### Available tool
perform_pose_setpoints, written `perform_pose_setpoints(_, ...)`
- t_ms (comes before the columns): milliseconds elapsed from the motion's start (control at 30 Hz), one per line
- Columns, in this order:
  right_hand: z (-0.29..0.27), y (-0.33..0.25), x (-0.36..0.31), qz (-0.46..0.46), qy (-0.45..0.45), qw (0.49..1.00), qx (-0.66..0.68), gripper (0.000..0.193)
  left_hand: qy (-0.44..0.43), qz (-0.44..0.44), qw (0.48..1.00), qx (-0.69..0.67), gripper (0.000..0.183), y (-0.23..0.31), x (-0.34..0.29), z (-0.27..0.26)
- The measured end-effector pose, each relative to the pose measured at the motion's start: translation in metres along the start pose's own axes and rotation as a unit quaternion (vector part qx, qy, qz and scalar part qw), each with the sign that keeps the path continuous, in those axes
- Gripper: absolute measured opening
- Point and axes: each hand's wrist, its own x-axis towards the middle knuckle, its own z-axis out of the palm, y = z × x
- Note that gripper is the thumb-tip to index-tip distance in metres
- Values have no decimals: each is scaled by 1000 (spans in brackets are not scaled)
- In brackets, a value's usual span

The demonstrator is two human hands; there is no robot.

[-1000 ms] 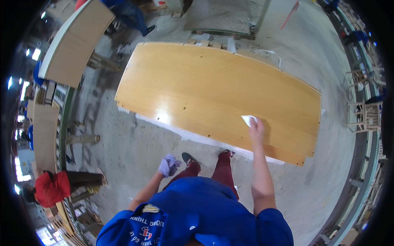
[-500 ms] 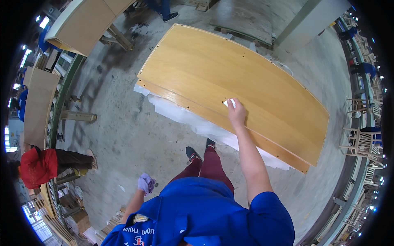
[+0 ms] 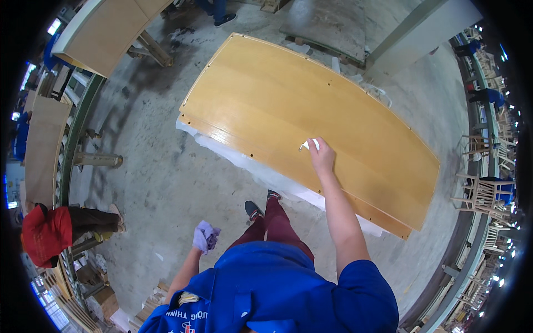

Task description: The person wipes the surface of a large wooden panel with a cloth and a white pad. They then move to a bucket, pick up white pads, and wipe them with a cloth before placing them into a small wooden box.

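Note:
A large yellow-brown wooden panel (image 3: 266, 94) with curved edges and several small dark holes lies in front of me. Over it is my right hand (image 3: 322, 157), its fingers pinched on a small white piece (image 3: 312, 144) that looks like folded paper or cloth. The white piece is at the panel's surface, close beside one of the holes. My left hand (image 3: 200, 237) hangs low at my left side, away from the panel. It looks covered by a pale purple glove and is closed around a crumpled purple cloth (image 3: 209, 235); its fingers are mostly hidden.
White wrapping sheet (image 3: 244, 164) sticks out from under the panel's near edge. A person in red (image 3: 47, 233) is at the left by a green-framed roller line (image 3: 83, 127) carrying boards. A grey pillar (image 3: 413, 41) rises at the back right. Wooden chairs (image 3: 483, 194) line the right side.
My left hand has come slightly forward with the purple cloth. The right hand keeps its pinch on the white piece near the same hole, with only a small shift. My feet have moved slightly.

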Motion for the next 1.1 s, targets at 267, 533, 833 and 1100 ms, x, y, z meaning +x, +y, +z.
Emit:
perform_pose_setpoints(267,-6,21,73,5,37,999,-4,32,18,-376,807,-455,14,26,23,4)
perform_pose_setpoints(533,-9,44,163,0,83,997,4,33,79,-382,760,-521,16,55,63,11)
perform_pose_setpoints(833,-10,53,218,-5,116,993,10,35,103,-302,827,-464,18,68,95,11)
perform_pose_setpoints(1100,-10,64,232,-27,112,993,-38,36,83,-310,841,-436,13,71,115,8)
